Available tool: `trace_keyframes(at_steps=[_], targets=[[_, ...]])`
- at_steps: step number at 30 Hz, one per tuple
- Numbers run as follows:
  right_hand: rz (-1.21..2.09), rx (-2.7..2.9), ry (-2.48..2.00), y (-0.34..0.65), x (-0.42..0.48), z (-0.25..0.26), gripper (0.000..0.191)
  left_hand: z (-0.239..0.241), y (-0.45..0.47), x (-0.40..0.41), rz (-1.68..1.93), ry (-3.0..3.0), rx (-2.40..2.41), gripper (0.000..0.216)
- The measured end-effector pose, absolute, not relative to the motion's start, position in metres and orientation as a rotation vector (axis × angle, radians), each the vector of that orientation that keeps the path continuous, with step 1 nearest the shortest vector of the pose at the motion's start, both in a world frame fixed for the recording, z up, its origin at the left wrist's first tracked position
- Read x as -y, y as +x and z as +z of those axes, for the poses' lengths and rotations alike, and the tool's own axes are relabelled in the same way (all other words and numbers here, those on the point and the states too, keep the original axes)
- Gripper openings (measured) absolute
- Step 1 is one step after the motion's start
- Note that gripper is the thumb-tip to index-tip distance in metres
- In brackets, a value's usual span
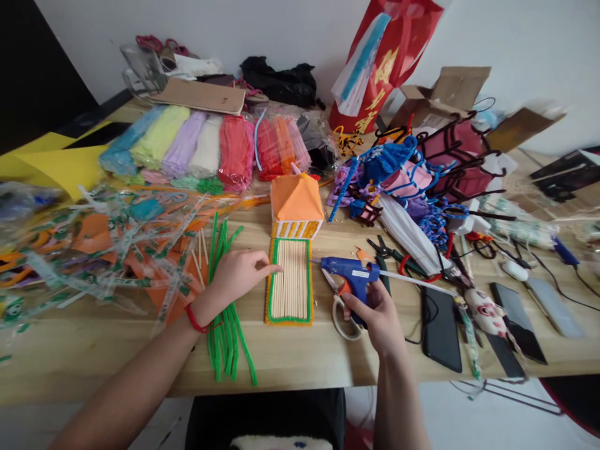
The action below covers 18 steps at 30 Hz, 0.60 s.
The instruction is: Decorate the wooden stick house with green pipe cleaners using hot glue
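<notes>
My right hand [382, 315] grips a blue hot glue gun [349, 270] by its handle, with a long white glue stick [417, 281] out of its back. Its nozzle points left at the right edge of a flat panel of wooden sticks [291, 281], bordered in green and orange. My left hand [241, 272] is at the panel's left edge, fingers bent together and thumb over the sticks; what they pinch, if anything, is hidden. Behind the panel stands a small house model [296, 206] with an orange roof. Green pipe cleaners [229, 337] lie under my left wrist.
Scissors [345, 322] lie below the glue gun, with pliers [382, 247] behind it. Plastic strips and orange scraps [154, 262] cover the left side. Bundled pipe cleaners [206, 147] line the back. Phones [440, 328] and blue and maroon craft pieces [407, 169] lie to the right.
</notes>
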State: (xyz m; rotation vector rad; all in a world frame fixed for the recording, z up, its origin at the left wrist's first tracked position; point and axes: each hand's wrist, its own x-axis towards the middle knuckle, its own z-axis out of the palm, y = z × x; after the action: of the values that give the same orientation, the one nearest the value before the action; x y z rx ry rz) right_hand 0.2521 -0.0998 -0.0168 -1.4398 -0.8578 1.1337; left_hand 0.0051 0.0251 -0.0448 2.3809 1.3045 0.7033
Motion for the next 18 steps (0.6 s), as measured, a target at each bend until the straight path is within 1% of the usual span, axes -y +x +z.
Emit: trace_keyframes(at_steps=[2, 4, 7, 12, 18], targets=[[1.120, 0.884, -1.468, 0.248, 0.098, -0.019, 0.038, -0.046, 0.004, -0.025, 0.647, 2.549, -1.192, 0.031], [1.108, 0.903, -1.492, 0.245, 0.097, -0.021, 0.040, -0.046, 0.005, -0.025, 0.600, 2.633, -1.095, 0.029], [1.093, 0.882, -1.529, 0.245, 0.095, -0.024, 0.038, -0.043, 0.007, -0.028, 0.544, 2.673, -1.025, 0.024], [1.048, 0.759, -1.570, 0.248, 0.098, -0.026, 0.036, -0.041, 0.008, -0.035, 0.466, 2.759, -0.894, 0.023], [1.155, 0.809, -1.575, 0.249, 0.101, -0.022, 0.030, -0.043, 0.004, -0.043, 0.459, 2.952, -0.718, 0.021]])
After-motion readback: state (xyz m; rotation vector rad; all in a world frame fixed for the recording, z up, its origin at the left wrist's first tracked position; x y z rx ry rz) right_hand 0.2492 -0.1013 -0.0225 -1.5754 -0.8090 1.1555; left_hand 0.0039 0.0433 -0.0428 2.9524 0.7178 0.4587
